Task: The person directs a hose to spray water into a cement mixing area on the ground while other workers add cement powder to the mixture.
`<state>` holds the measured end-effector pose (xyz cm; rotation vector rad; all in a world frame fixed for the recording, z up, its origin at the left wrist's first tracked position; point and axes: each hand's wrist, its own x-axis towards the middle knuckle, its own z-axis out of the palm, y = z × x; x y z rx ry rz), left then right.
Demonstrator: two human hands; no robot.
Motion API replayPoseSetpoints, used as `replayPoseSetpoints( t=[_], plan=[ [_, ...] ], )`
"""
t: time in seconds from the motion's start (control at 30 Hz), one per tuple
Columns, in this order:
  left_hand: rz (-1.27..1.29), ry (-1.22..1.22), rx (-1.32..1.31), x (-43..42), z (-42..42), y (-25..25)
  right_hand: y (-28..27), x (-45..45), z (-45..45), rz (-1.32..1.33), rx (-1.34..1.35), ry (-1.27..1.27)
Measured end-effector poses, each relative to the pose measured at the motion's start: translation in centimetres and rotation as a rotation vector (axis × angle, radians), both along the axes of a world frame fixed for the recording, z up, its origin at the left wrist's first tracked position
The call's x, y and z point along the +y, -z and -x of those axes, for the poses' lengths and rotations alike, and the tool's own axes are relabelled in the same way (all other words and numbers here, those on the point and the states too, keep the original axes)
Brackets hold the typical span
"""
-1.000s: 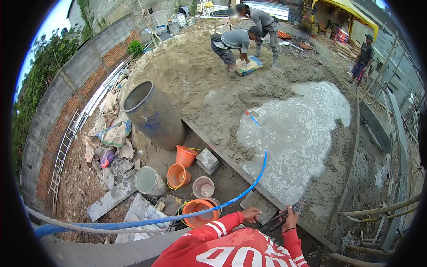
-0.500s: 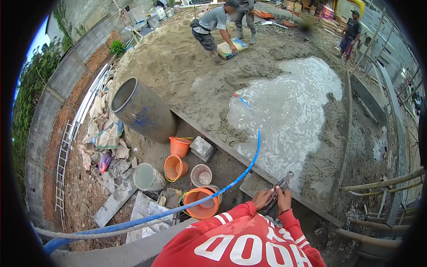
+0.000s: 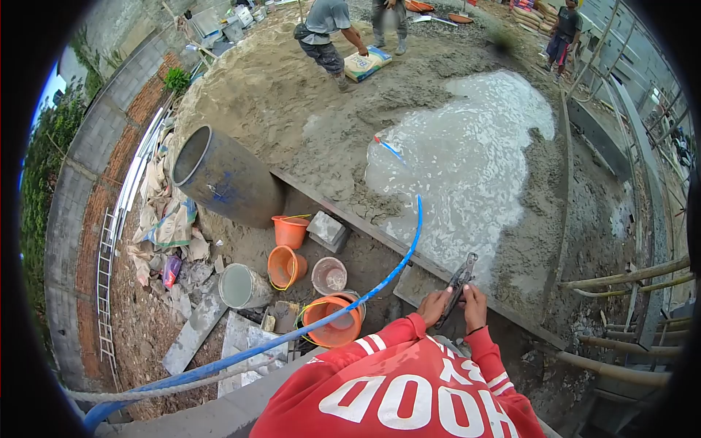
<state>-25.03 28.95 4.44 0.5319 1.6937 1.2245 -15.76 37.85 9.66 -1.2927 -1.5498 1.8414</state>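
Note:
Both of my hands are close together in front of my red sleeves, at the lower middle. A dark metal hand tool, which looks like pliers, points up and away between them. My left hand is closed on its left side, and my right hand is closed on its right side. Just beyond the tool lies a long board edge, with a grey wet pool behind it. A blue hose curves past my left hand and runs into the pool.
Orange buckets, a grey bucket and a tall drum stand at the left. Farther back, a person bends over a bag; two more people stand beyond. Bamboo poles lie at the right.
My hands, apart at first, have come together on the tool and moved up slightly. The view has tilted down. The bending person still touches the bag.

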Motion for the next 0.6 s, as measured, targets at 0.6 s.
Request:
replayPoseSetpoints(
  t=[0.6],
  plan=[
    [0.095, 0.313, -0.203, -1.3, 0.5, -0.1, 1.8, -0.6, -1.2, 0.380, 0.017, -0.002]
  ],
)
